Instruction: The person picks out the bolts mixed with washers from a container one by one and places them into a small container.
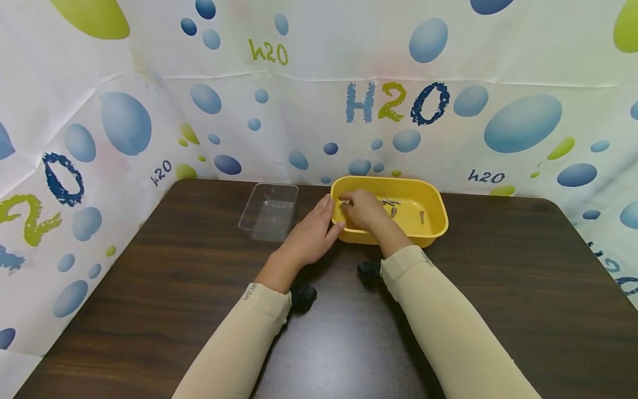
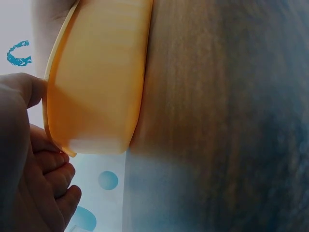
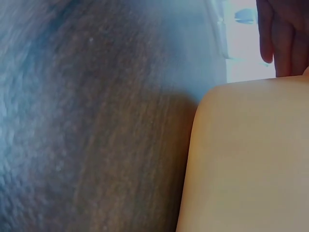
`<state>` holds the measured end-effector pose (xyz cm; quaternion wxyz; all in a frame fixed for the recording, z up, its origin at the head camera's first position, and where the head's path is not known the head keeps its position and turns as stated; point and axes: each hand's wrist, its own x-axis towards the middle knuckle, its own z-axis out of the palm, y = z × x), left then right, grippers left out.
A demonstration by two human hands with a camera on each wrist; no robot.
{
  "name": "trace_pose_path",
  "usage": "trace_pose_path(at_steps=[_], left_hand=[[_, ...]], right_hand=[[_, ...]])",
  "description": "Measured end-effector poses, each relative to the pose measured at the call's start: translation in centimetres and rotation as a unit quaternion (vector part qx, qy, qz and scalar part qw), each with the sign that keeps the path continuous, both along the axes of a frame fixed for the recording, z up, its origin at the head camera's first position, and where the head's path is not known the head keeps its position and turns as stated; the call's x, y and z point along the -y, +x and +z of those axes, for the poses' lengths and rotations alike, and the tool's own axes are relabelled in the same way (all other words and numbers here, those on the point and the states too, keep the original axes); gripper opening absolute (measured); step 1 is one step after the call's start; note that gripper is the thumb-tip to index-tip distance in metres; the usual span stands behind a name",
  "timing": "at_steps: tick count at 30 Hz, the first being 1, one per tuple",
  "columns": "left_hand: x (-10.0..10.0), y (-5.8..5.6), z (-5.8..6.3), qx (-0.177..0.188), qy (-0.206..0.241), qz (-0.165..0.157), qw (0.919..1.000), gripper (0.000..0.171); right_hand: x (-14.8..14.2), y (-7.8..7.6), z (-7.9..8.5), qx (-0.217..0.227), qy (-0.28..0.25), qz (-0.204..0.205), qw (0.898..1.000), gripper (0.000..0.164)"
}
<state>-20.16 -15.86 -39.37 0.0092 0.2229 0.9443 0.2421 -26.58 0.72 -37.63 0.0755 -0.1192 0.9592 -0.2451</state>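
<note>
A yellow plastic tub (image 1: 428,221) stands near the back of the table with several metal bolts (image 1: 391,202) lying loose on its floor. My left hand (image 1: 311,227) rests against the tub's left end, fingers straight along the rim and thumb at the front corner. In the left wrist view, the thumb and fingertips touch the tub's rim (image 2: 47,104). My right hand (image 1: 368,209) reaches down inside the left part of the tub. Its fingers are bent, and a small metal bolt (image 1: 345,203) shows at the fingertips. The right wrist view shows mostly the tub's outer wall (image 3: 251,154).
Left of the tub sits a clear plastic container (image 1: 269,213), a little apart from my left hand. The dark wooden table (image 1: 498,277) spreads to both sides. Behind it hangs a white curtain (image 1: 319,105) with blue and green spots.
</note>
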Motion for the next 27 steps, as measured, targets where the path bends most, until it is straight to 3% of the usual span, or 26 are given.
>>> trace_pose_path(at_steps=[6, 14, 22, 27], left_hand=[[-0.03, 0.03, 0.09, -0.001, 0.000, -0.001, 1.0000, 0.073], [0.03, 0.15, 0.10, -0.003, 0.008, -0.001, 1.0000, 0.071], [0.21, 0.09, 0.05, 0.005, 0.017, -0.003, 0.9998, 0.072], [0.27, 0.00, 0.12, 0.009, 0.017, -0.005, 0.9998, 0.074]], right_hand=[[-0.02, 0.07, 0.07, -0.005, -0.005, -0.002, 1.000, 0.035], [-0.08, 0.11, -0.18, -0.013, -0.070, -0.038, 0.997, 0.021], [-0.11, 0.33, 0.23, -0.053, -0.074, -0.035, 0.995, 0.032], [-0.30, 0.58, 0.42, -0.067, -0.111, -0.042, 0.991, 0.028]])
